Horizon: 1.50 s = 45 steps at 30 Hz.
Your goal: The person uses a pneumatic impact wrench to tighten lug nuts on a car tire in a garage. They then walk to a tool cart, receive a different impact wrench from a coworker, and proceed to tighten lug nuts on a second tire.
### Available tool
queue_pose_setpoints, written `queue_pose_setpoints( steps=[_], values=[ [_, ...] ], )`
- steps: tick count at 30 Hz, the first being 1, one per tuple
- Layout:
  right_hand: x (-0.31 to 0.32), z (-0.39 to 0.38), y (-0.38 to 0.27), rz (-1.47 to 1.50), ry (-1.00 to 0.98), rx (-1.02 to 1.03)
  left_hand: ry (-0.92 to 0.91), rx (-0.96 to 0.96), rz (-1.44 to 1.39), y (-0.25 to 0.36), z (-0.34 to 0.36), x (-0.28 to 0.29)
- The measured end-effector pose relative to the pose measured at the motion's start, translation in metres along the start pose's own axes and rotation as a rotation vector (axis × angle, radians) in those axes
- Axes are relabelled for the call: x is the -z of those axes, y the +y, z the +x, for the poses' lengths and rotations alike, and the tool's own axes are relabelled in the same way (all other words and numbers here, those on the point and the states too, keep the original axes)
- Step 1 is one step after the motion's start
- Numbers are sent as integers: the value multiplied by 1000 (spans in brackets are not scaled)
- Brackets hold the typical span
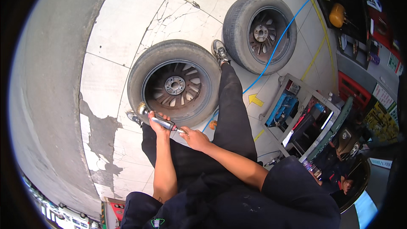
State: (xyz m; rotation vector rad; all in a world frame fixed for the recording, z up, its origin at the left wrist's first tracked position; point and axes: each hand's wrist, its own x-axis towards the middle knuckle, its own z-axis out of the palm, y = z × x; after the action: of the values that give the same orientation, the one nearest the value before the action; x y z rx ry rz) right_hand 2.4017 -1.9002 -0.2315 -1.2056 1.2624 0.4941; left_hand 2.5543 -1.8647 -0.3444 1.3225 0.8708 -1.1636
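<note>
My left hand [160,124] is wrapped round the body of a slim silver and dark air tool [163,121], whose round brassy head [142,108] points away to the left. At the tool's tail end, the fingers of my right hand [193,138] pinch the fitting. Just beyond my hands a tyre on a wheel [137,68] lies flat, its rusty inner side and hub [174,85] facing up. A blue air hose [254,83] comes down from the upper right and passes behind my right leg towards my hands; its joint with the tool is not clear.
A second tyre on a wheel [237,29] lies farther right, the hose crossing it. On the right stands a metal tool cart [271,121] with trays. A small orange object [213,124] is on the tiled floor. Another person [345,184] is at the lower right.
</note>
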Motion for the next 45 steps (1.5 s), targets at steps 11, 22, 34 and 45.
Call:
queue_pose_setpoints(
  steps=[11,22,34,45],
  values=[
    [159,-12,-181,8,264,729,-651,-485,-69,220,-100,-184],
    [174,-95,-140,521,-11,802,-388,-705,504,191,-261,-233],
    [43,-230,2,390,286,674,-618,-515,619,21,-375,-126],
    [-115,-351,31,377,243,664,-683,-420,699,49,-398,43]
  ],
)
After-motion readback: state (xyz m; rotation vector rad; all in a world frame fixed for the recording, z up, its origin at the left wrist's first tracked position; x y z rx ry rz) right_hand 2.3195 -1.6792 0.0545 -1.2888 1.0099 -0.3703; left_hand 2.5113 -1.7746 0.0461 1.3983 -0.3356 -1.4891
